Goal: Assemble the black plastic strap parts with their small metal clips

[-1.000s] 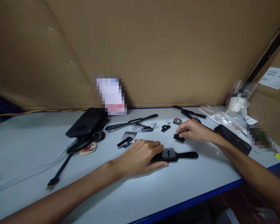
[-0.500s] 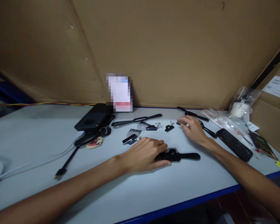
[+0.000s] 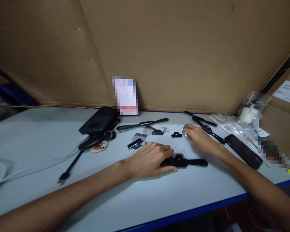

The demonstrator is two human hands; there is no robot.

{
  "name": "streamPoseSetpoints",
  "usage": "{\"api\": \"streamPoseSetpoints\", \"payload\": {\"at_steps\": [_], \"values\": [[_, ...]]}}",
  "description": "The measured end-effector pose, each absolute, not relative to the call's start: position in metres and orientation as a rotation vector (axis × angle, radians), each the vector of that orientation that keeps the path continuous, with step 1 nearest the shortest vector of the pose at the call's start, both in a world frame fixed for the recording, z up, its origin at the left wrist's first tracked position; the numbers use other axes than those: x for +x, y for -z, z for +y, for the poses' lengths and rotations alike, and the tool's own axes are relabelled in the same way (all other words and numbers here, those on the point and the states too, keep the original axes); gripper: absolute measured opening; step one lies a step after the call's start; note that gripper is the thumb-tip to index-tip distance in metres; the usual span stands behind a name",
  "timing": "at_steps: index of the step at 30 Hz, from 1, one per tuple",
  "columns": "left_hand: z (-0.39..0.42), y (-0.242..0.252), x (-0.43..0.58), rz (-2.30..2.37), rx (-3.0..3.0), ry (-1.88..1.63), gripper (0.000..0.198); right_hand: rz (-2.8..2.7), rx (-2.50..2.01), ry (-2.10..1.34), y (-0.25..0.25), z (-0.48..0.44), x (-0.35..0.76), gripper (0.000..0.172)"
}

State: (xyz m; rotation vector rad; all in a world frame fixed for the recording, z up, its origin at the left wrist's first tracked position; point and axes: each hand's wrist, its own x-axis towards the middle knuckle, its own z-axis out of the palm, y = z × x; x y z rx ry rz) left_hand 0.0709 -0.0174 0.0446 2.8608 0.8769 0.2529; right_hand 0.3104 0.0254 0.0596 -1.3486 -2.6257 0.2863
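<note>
My left hand (image 3: 152, 161) is closed around one end of a black spokeshave (image 3: 181, 160), which lies flat on the table. Its right handle and middle show, while the left handle is hidden under my fingers. To the upper right, my right hand (image 3: 199, 137) pinches a small metal piece (image 3: 186, 135) low over the table; fingers cover most of it. Just left of those fingertips lies a black lever cap (image 3: 176, 134). Another cap (image 3: 157, 132) sits farther left beside shiny thumbscrews (image 3: 165, 130). A third cap (image 3: 134, 143) lies near thin metal blades (image 3: 140, 136).
A spokeshave body (image 3: 143, 124) lies behind the small parts, with further spokeshaves (image 3: 207, 129) at right. Near them are a black phone (image 3: 243, 150) and plastic bags (image 3: 232, 124). A black box (image 3: 99, 120) and cables stand left. Cardboard (image 3: 178, 58) walls the back.
My right hand has dipped slightly toward the table and gathered the small silvery pieces that lay by the nearest lever cap. That cap has turned a little. My left hand stays on the spokeshave.
</note>
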Motion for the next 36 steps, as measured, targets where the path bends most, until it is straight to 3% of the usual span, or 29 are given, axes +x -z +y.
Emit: {"api": "streamPoseSetpoints", "payload": {"at_steps": [13,21,30,36], "values": [[-0.016,-0.043,0.070,0.874,2.860,-0.236,0.049,-2.648,-1.499,-0.285,-0.063,0.009,0.334,0.028],[-0.017,-0.045,0.071,0.882,2.859,-0.218,0.046,-2.606,-1.575,-0.477,-0.083,0.002,0.344,0.020],[-0.017,-0.043,0.070,0.874,2.877,-0.240,0.049,-2.528,-1.353,-0.688,-0.085,0.001,0.315,0.028],[-0.016,-0.042,0.070,0.876,2.895,-0.215,0.047,-2.225,-1.228,-0.915,-0.082,-0.012,0.302,0.010]]}}
